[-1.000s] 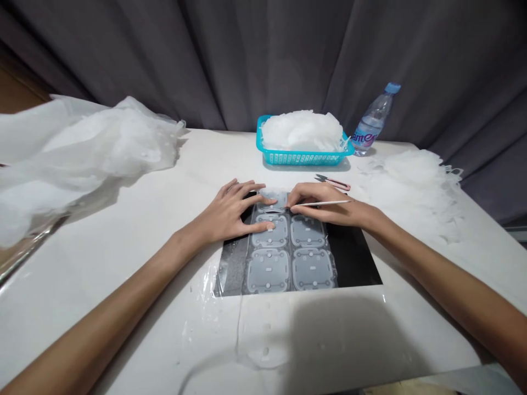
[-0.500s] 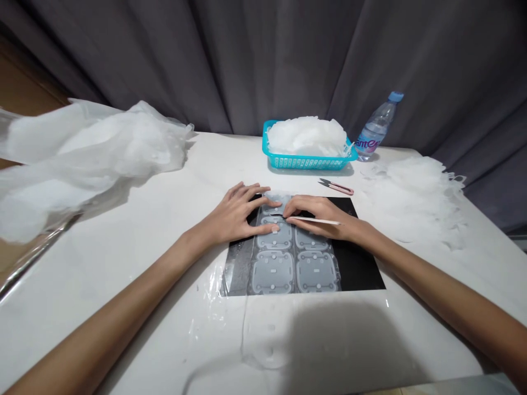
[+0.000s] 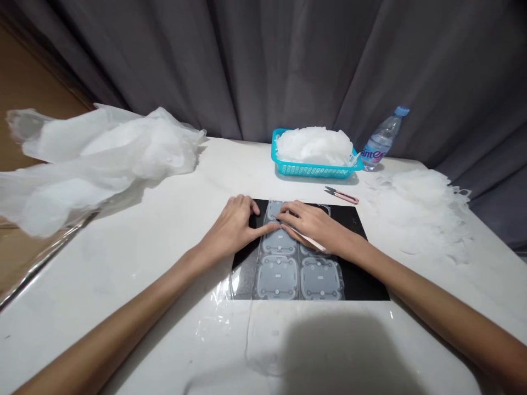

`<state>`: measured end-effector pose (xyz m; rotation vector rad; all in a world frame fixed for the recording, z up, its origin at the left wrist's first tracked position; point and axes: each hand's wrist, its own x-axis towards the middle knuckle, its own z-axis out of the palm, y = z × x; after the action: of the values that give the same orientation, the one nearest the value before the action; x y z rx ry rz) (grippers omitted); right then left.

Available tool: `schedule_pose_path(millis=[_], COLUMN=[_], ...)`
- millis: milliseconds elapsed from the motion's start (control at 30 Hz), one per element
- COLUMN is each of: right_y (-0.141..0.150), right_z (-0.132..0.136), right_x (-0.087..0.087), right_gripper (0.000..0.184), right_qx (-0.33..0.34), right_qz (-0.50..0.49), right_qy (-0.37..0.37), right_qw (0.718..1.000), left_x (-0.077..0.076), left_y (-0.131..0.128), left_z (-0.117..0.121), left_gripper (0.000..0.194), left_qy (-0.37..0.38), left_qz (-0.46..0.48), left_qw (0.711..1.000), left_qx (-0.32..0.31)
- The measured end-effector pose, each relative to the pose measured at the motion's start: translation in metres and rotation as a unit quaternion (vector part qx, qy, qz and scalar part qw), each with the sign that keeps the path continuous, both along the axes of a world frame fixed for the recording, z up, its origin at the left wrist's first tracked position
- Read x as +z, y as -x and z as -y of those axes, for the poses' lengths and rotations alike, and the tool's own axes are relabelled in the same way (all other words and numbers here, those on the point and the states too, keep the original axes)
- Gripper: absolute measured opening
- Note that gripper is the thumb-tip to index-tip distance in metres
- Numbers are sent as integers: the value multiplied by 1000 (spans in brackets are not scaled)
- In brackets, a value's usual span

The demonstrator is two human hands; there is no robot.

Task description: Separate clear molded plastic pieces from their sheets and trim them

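Observation:
A clear plastic sheet (image 3: 278, 278) with rounded-square moulded pieces in rows lies over a black board (image 3: 362, 274) and runs on past its near edge. My left hand (image 3: 236, 227) rests at the board's left side, its thumb stretched onto the sheet and its other fingers bent, holding nothing. My right hand (image 3: 310, 222) is closed around a thin pale stick-like tool (image 3: 307, 238); its exact kind does not show. The fingertips of my right hand meet the upper left pieces, close to my left thumb. That hand hides part of the right-hand row.
A blue basket (image 3: 317, 171) of white thin pieces stands at the back, beside a water bottle (image 3: 377, 144). Pink-handled thread snips (image 3: 341, 195) lie before it. White pieces (image 3: 424, 214) are heaped right; a bulky white plastic bundle (image 3: 123, 148) lies left. A grey curtain (image 3: 280, 66) hangs behind.
My left fingers have drawn back from the upper piece and bent, the thumb staying on the sheet. The tool in my right hand has tilted, its rear end lower. The view has shifted slightly.

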<state>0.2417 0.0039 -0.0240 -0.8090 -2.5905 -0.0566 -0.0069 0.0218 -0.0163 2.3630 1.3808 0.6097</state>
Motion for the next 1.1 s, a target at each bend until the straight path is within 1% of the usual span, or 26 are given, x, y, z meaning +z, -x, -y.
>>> schedule_pose_path(millis=[100, 267, 367, 433, 533, 667, 733, 800, 867, 933, 1000, 1033, 1100], right_y=[0, -4, -3, -1, 2, 5, 4, 0, -6, -13, -20, -22, -24], right_z=[-1, 0, 1, 2, 3, 3, 1, -3, -10, -20, -28, -30, -31], right_x=[0, 3, 2, 1, -1, -2, -2, 0, 3, 8, 13, 16, 20], right_gripper=[23, 18, 15, 13, 11, 8, 9, 8, 7, 8, 11, 12, 16], right_qx=[3, -3, -6, -15, -38, -50, -53, -59, -80, -124, -174, -185, -176], right_qz=[-12, -58, -65, -64, -57, -55, -71, -109, -168, -244, -332, -368, -413], right_qy=[4, 16, 9, -6, -17, -19, -1, 40, 81, 98, 127, 164, 264], right_qw=[1000, 998, 998, 998, 997, 997, 996, 991, 979, 957, 918, 896, 854], left_x=[-3, -6, -5, -5, -4, 0, 1, 2, 3, 3, 3, 3, 5], left_y=[-5, -17, -22, -23, -25, -27, -29, -30, -31, -30, -27, -26, -23], left_z=[10, 13, 13, 15, 18, 19, 17, 15, 11, 7, 3, 2, 0], left_gripper=[52, 43, 38, 34, 29, 28, 27, 25, 23, 21, 23, 25, 31], left_qy=[42, 67, 104, 102, 84, 92, 98, 107, 124, 145, 167, 178, 200], left_qz=[38, 93, 151, 174, 179, 177, 168, 160, 158, 159, 156, 155, 157], left_qw=[998, 993, 983, 979, 980, 979, 980, 981, 980, 977, 973, 972, 967], left_qx=[2, 18, -1, -16, -31, -38, -33, -24, -17, -14, -17, -20, -27])
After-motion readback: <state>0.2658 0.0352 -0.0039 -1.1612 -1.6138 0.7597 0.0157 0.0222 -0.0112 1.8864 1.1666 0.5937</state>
